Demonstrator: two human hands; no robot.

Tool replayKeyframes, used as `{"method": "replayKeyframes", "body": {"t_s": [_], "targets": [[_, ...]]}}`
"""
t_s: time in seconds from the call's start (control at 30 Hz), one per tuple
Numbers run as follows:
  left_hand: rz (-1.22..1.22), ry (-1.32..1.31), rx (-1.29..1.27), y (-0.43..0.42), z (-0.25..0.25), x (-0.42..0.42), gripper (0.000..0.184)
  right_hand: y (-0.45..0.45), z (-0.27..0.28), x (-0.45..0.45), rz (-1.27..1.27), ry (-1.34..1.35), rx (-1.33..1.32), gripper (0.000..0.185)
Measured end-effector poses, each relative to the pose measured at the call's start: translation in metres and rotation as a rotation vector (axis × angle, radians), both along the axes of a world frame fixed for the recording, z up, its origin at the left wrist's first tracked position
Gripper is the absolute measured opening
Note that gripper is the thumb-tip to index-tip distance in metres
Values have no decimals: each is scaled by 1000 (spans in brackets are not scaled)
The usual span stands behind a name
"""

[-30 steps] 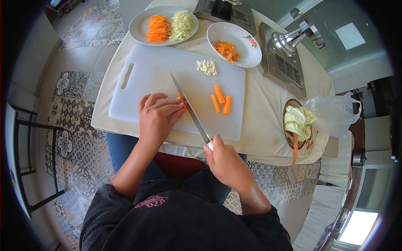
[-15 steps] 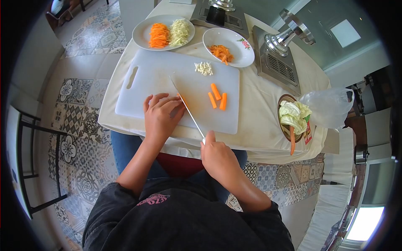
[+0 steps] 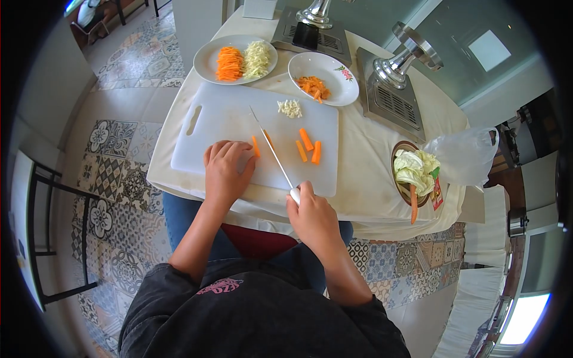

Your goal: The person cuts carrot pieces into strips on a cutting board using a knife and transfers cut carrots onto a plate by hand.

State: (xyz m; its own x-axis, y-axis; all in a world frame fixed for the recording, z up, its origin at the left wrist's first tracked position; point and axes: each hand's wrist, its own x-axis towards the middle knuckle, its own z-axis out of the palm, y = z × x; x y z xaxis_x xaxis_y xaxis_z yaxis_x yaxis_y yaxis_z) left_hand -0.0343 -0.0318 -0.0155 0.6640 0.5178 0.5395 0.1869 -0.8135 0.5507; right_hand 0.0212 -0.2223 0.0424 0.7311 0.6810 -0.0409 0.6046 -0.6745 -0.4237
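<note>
My right hand point(image 3: 313, 212) is closed around the white handle of a kitchen knife point(image 3: 277, 160). Its long blade points away and to the left over the white cutting board point(image 3: 230, 116). At the board's near edge, my left hand point(image 3: 228, 170) has bent fingers, with index finger and thumb at a carrot piece point(image 3: 256, 147). A thin carrot slice point(image 3: 268, 139) lies by the blade, partly behind it. To the right of the knife lie several carrot sticks point(image 3: 306, 139). Farther back on the board is a small heap of chopped white pieces point(image 3: 290, 108).
A plate point(image 3: 206, 59) holds shredded carrot and pale green shreds. Beside it, a floral plate point(image 3: 343, 89) carries orange peelings. Two metal stoves point(image 3: 391, 110) stand behind. A bowl point(image 3: 395, 161) with cabbage and a carrot sits right, near a plastic bag point(image 3: 462, 155).
The knife has shifted right, away from my left fingers, and a gap shows between blade and carrot piece. My left hand has drawn back slightly. The view has tilted a little.
</note>
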Motion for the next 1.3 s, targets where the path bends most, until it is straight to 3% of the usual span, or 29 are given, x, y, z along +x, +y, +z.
{"method": "replayKeyframes", "body": {"t_s": [0.17,0.47,0.57,0.67,0.77,1.07,1.3], "targets": [[-82,-3,1,5,7,0,28,-2,-4,-2,-15,17,-22,25],[-188,232,65,11,21,12,32,-4,-7,-8,5,-1,-21,25],[-196,208,46,11,20,13,33,-7,-6,-11,8,28,2,26],[-104,-10,10,11,26,10,25,-10,-1,-13,5,57,54,25],[15,1,-72,21,18,5,24,-15,1,-13,-6,92,102,26],[-193,55,19,30,7,-8,20,-17,5,-11,13,258,158,29],[-149,31,68,23,6,7,14,-18,8,-8,-47,274,174,30]]}}
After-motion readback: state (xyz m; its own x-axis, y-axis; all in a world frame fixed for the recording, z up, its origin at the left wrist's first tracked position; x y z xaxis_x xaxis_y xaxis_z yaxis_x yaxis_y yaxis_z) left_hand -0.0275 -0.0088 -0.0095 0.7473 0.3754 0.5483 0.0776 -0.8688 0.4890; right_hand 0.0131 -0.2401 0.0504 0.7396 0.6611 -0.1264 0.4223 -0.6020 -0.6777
